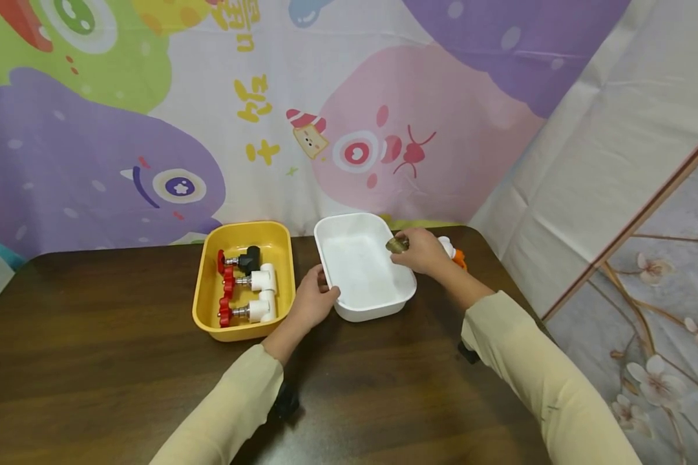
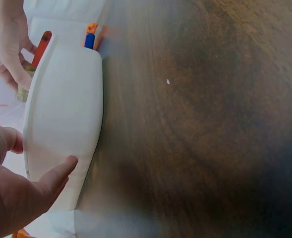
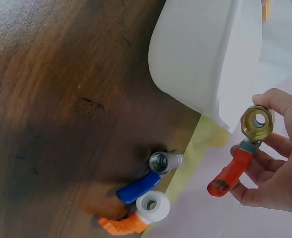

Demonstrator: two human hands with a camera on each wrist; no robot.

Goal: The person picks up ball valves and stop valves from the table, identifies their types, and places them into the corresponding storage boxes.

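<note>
Three red-wheeled valves (image 1: 263,281) are already housed in the yellow tray (image 1: 232,334); the white tray (image 1: 378,312), holding none, is gripped at its rim by the left hand (image 1: 313,300). At its right rim, a brass valve (image 3: 254,134) is pinched by the right hand (image 1: 421,252). Beyond, a blue-handled valve (image 3: 141,186) and an orange-handled valve (image 3: 136,220) are apparently left.

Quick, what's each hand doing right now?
Left hand: pinching the side of the white bin.
Right hand: holding the red-handled brass valve.
</note>
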